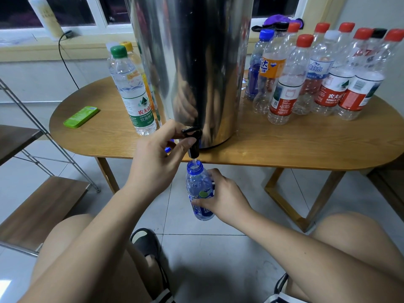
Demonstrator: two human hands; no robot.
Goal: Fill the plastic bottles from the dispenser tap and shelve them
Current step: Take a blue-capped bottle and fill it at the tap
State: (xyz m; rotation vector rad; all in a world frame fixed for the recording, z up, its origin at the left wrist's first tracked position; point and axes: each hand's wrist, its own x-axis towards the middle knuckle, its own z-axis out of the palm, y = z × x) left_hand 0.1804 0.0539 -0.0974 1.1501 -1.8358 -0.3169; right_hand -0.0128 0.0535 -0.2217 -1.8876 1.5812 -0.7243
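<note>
A tall steel dispenser [196, 62] stands on the wooden table [284, 145], its black tap [194, 138] over the front edge. My left hand [157, 156] grips the tap lever, and water runs from the spout. Below the edge, my right hand [223, 197] holds an uncapped blue bottle [197, 184] upright with its mouth under the spout. Something blue, partly hidden, shows behind my left hand. A green-capped bottle [135, 92] and others stand left of the dispenser. Several capped, mostly empty-looking bottles [317, 73] crowd the right side.
A green flat case [82, 116] lies on the table's left part. A metal-framed shelf with wooden boards [37, 206] stands at the left. My knees and a black sandal [146, 243] are over the tiled floor. A black cable hangs from the windowsill.
</note>
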